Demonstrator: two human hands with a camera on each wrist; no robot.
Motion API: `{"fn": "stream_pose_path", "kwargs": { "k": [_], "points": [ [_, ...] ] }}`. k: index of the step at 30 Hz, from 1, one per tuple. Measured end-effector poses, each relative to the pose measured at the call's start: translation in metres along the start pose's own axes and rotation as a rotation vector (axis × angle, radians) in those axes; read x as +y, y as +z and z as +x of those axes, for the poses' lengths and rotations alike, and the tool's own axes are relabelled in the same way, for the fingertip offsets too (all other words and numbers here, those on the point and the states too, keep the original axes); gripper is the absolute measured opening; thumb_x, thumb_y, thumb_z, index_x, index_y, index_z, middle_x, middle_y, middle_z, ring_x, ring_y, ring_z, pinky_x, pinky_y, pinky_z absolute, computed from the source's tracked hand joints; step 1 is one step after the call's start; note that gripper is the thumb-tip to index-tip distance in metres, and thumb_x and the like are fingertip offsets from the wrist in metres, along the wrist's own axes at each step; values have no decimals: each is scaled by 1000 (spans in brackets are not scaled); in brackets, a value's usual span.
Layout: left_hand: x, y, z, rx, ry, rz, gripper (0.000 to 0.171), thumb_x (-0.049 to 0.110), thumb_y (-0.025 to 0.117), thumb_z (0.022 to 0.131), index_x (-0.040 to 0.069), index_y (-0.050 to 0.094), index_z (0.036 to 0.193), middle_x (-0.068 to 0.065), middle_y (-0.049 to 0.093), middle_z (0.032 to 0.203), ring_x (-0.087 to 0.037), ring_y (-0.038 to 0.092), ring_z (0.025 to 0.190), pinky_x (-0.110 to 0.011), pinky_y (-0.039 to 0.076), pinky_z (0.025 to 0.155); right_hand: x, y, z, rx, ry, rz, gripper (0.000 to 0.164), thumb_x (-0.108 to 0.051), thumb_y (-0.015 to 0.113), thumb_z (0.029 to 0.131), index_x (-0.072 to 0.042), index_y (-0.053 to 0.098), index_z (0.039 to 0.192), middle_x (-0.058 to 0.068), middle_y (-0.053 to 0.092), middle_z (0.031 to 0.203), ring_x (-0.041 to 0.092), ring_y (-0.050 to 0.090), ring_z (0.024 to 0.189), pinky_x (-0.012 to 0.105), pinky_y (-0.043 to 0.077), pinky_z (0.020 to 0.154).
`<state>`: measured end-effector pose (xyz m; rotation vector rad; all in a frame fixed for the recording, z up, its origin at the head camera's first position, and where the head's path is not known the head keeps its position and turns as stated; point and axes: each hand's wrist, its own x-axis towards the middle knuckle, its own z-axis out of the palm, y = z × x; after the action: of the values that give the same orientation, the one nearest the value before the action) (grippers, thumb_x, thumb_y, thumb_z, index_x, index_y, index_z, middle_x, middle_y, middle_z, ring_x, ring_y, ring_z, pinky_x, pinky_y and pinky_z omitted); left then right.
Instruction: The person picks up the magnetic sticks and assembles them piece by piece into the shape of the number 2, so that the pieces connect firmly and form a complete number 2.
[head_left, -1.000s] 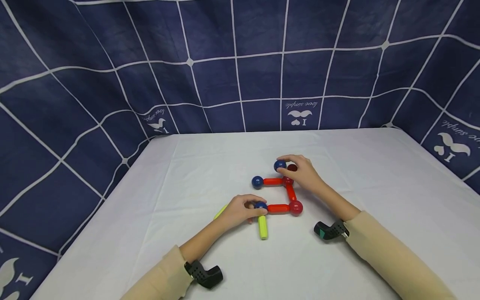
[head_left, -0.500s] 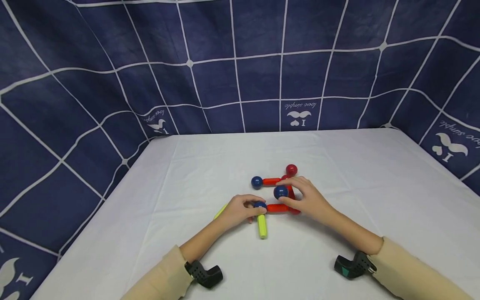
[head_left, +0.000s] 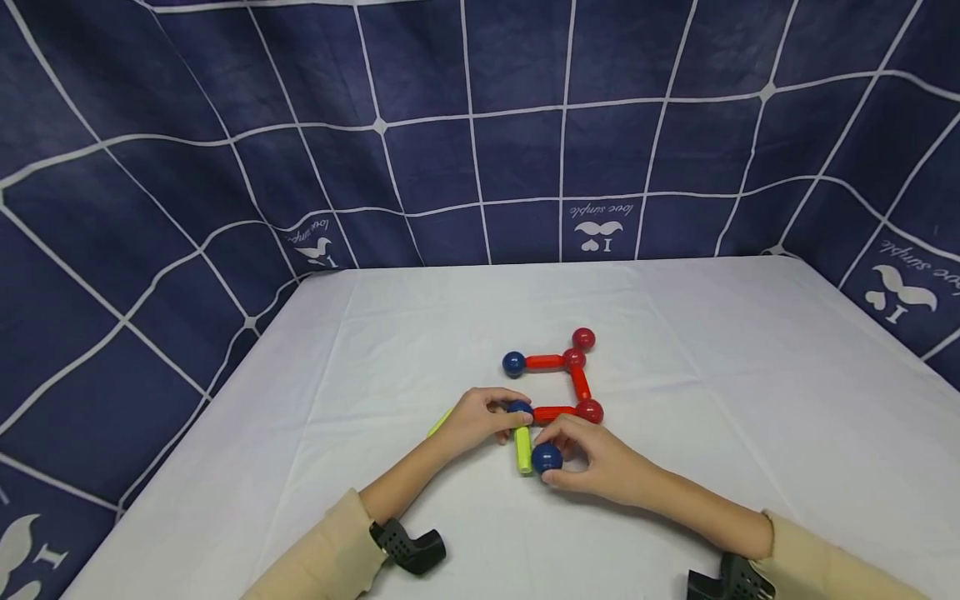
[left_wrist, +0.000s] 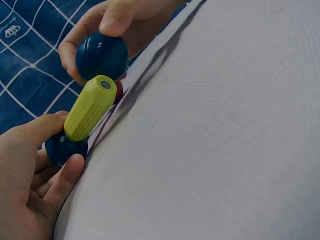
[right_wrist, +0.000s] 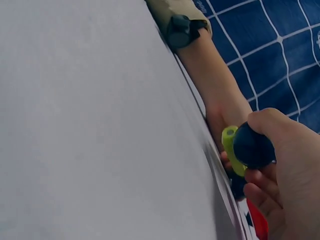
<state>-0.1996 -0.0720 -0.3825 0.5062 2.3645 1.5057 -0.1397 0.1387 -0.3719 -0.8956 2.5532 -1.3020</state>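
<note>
My left hand [head_left: 478, 417] pinches a blue ball [head_left: 521, 407] between thumb and fingers. From that ball a yellow-green magnetic stick [head_left: 523, 452] points toward me, and a red stick [head_left: 553, 413] runs right to a red ball [head_left: 589, 411]. In the left wrist view the yellow-green stick's free end [left_wrist: 105, 85] shows a grey metal disc. My right hand [head_left: 600, 460] pinches a second blue ball [head_left: 547, 457] close beside that free end. Another red stick [head_left: 581, 384] leads back from the red ball to a farther red ball [head_left: 573, 358].
From the farther red ball a red stick [head_left: 544, 362] reaches left to a blue ball [head_left: 513, 363]. One more red ball [head_left: 583, 338] sits just behind. A second yellow-green stick [head_left: 440, 422] lies partly hidden behind my left hand. White cloth [head_left: 390, 333] covers the table.
My right hand has carried its blue ball toward me, from beside the rearmost red ball to the yellow-green stick's free end. My left hand has stayed in place on its ball.
</note>
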Motion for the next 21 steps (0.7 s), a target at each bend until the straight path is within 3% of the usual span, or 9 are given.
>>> {"fn": "stream_pose_path", "kwargs": {
  "k": [8, 14, 21],
  "points": [
    [-1, 1, 0, 4, -5, -22, 33, 24, 67, 81, 8, 65, 109, 0, 61, 65, -9, 53, 51, -22, 44, 54, 1, 9, -3, -93, -24, 42, 29, -33, 69, 78, -22, 54, 101, -8, 56, 94, 3, 52, 82, 19, 46, 75],
    [0, 1, 1, 9, -12, -28, 32, 25, 68, 80, 9, 65, 108, 1, 62, 66, -9, 53, 52, -21, 44, 54, 0, 12, -3, -113, -55, 47, 31, -35, 70, 78, -20, 53, 99, -8, 56, 92, 1, 52, 81, 18, 46, 75],
    [0, 1, 0, 11, -2, -23, 31, 26, 68, 79, 10, 66, 106, 1, 63, 65, -8, 54, 52, -22, 44, 56, -6, 14, -3, -128, 13, 69, 37, -34, 72, 75, -16, 51, 99, -5, 57, 93, 1, 52, 83, 18, 46, 77]
  ]
}}
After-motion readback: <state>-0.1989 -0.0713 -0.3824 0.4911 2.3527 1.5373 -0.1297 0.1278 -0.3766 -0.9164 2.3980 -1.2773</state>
